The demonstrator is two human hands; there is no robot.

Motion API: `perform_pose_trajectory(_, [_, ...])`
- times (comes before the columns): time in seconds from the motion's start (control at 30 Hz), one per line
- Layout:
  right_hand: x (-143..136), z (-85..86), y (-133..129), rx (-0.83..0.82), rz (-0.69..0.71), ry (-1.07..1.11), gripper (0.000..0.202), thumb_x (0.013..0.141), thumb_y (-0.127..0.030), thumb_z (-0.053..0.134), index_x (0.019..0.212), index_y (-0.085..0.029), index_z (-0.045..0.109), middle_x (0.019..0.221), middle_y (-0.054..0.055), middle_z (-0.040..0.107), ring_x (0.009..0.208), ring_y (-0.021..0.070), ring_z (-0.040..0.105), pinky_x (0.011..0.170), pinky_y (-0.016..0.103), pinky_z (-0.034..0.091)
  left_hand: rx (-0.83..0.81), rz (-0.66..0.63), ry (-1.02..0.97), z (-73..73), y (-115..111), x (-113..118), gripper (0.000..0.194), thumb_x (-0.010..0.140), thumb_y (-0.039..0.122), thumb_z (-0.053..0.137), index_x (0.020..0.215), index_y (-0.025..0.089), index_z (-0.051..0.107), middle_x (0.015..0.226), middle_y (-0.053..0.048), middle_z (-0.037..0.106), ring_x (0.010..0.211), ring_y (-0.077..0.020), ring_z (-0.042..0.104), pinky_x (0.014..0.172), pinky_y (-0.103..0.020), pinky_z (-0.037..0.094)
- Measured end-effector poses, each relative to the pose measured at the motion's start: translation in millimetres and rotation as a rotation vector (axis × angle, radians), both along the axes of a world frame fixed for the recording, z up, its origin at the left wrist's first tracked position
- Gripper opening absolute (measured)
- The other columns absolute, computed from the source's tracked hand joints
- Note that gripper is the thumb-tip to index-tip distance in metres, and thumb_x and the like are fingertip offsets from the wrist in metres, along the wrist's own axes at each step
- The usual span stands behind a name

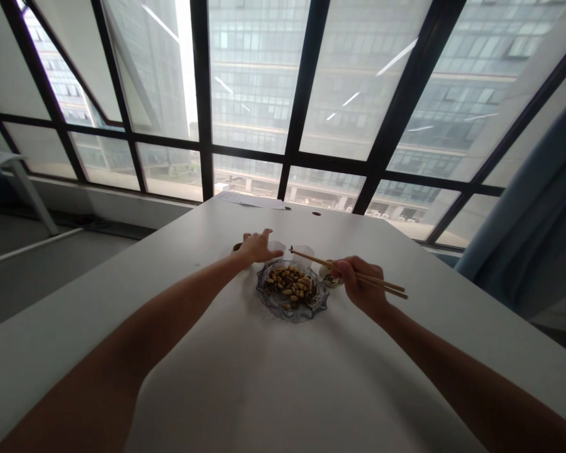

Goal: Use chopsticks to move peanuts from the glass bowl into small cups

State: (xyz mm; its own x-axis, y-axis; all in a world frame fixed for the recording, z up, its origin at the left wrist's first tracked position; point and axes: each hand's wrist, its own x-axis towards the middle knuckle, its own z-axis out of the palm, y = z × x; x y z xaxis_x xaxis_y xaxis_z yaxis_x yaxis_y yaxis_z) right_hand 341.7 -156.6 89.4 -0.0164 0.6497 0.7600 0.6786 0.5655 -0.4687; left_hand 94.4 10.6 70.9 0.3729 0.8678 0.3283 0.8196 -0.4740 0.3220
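Note:
My right hand (362,284) grips a pair of wooden chopsticks (311,256). A small dark piece (291,250) shows at their tips, above the far rim of a scalloped clear glass bowl (292,314). Peanuts (290,277) mixed with thin dark pieces lie in the bowl. Beyond its far left rim is my left hand (258,248), thumb and fingers apart, beside a pale translucent container (277,246) that it partly covers. A second translucent container (304,252) stands behind the chopsticks. Partly hidden by my right hand is a pale round container with dark markings (328,274).
A brown-rimmed round object (237,247) sits partly behind my left wrist. Papers (249,200) lie at the far end of the white table (207,377), near two round holes. Large windows (255,75) rise beyond; a blue curtain (528,214) hangs at right.

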Motion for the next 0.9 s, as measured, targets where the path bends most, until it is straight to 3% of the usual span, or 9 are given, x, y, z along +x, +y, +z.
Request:
perform_pose_trajectory(0.13, [-6.4,2.9,2.6,0.031,0.031,-0.083,0.041,0.096,-0.052,0.052,0.075,-0.022,0.07,0.065,0.005,0.074,0.055,0.0185,0.067,0.055,0.03,0.053,-0.028,-0.039,-0.034,-2.0,3.3,1.8,0.082,0.073,0.053,0.077,0.14,0.019,0.045,0.119,-0.017,0.072,0.115,-0.0378,0.065,0.104,-0.053,0.04])
perform_pose_trajectory(0.27, [-12.6,3.5,6.1,0.041,0.04,-0.105,0.038,0.095,-0.051,0.054,0.077,-0.023,0.071,0.068,0.006,0.074,0.057,0.0187,0.066,0.059,0.031,0.053,0.12,-0.197,-0.101,-2.2,-1.8,-4.9,0.082,0.07,0.037,0.08,0.142,0.021,0.043,0.128,-0.013,0.068,0.117,-0.0328,0.064,0.104,-0.046,0.045])
perform_pose_trajectory(0.4, [-17.1,2.2,18.7,0.019,0.077,-0.111,0.038,0.092,-0.056,0.057,0.079,-0.025,0.073,0.072,0.006,0.074,0.062,0.0199,0.065,0.066,0.034,0.055,0.2,-0.286,-0.133,-0.4,-8.4,-8.7,0.08,0.071,0.031,0.078,0.143,0.023,0.043,0.131,-0.01,0.066,0.122,-0.0316,0.061,0.106,-0.047,0.044])
perform_pose_trajectory(0.63, [-28.8,2.9,38.6,-0.037,0.135,-0.098,0.044,0.092,-0.062,0.056,0.078,-0.023,0.072,0.077,0.007,0.074,0.068,0.0199,0.067,0.068,0.033,0.055,0.226,-0.273,-0.149,0.0,-11.2,-5.8,0.078,0.074,0.036,0.077,0.142,0.022,0.043,0.128,-0.011,0.068,0.12,-0.031,0.063,0.105,-0.046,0.044])
perform_pose_trajectory(0.77, [-22.1,12.6,26.0,-0.112,0.122,0.166,0.052,0.091,-0.066,0.055,0.074,-0.02,0.07,0.062,0.006,0.069,0.054,0.0175,0.063,0.053,0.03,0.053,0.188,-0.203,-0.106,-3.2,-8.0,-4.9,0.077,0.075,0.04,0.077,0.141,0.021,0.043,0.125,-0.012,0.071,0.116,-0.031,0.066,0.105,-0.046,0.044])
perform_pose_trajectory(0.9, [-11.7,32.7,1.2,-0.38,0.182,0.313,0.063,0.081,-0.077,0.059,0.06,-0.018,0.066,0.042,0.003,0.059,0.035,0.0131,0.052,0.035,0.025,0.043,0.134,-0.136,-0.036,-5.7,-3.5,-4.1,0.073,0.076,0.044,0.076,0.138,0.02,0.046,0.121,-0.012,0.073,0.113,-0.0325,0.068,0.105,-0.046,0.043])
